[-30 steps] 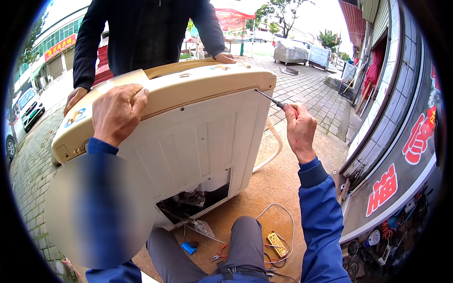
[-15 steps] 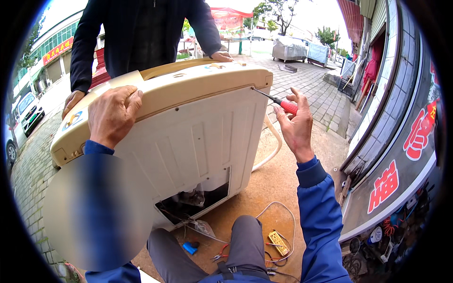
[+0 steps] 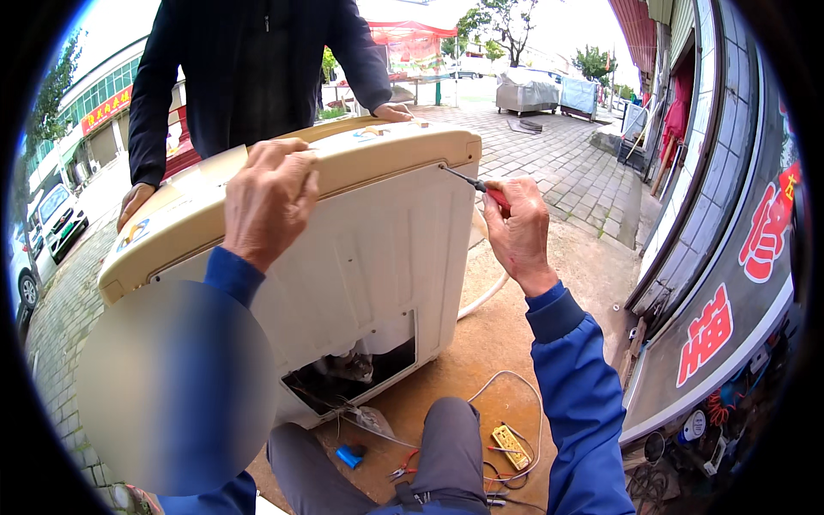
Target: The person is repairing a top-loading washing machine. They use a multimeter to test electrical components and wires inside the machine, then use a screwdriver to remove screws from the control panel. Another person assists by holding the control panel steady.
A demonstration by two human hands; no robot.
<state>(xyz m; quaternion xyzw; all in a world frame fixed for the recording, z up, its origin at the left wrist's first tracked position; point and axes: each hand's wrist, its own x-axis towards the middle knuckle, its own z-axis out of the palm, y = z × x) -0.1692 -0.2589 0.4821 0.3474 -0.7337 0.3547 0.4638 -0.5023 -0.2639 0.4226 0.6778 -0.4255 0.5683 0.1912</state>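
The right hand [image 3: 518, 230] is curled shut around the red handle of a screwdriver [image 3: 481, 185], fingers wrapped tight over it so that only a short stretch of red shows above the knuckles. The thin dark metal shaft runs up and to the left from the fist, and its tip meets the top right corner of the washing machine [image 3: 360, 257], just under the cream-coloured top rim.

The left hand [image 3: 269, 199] lies palm down on that rim, further left, fingers bent over the far edge and pressing on the smooth plastic. Both forearms are in bright blue sleeves.

The washing machine sits in the middle of the scene, tilted so its back faces the camera. The back panel is white sheet with shallow upright ribs, its corners rounded. Low on the panel is a rectangular opening [image 3: 352, 373], dark inside, with parts and wires showing but too dim to make out. A pale hose [image 3: 485, 292] curves out behind the right edge.

On the far side stands another person in a dark jacket [image 3: 249, 69], one hand [image 3: 393, 112] resting on the far right of the top and the other hand [image 3: 136, 199] on its far left corner.

On the brown ground near the grey-trousered knees lie a yellow power strip [image 3: 511, 446] with a white cord looped around it, red-handled pliers [image 3: 402, 468] and a small blue object [image 3: 348, 456].
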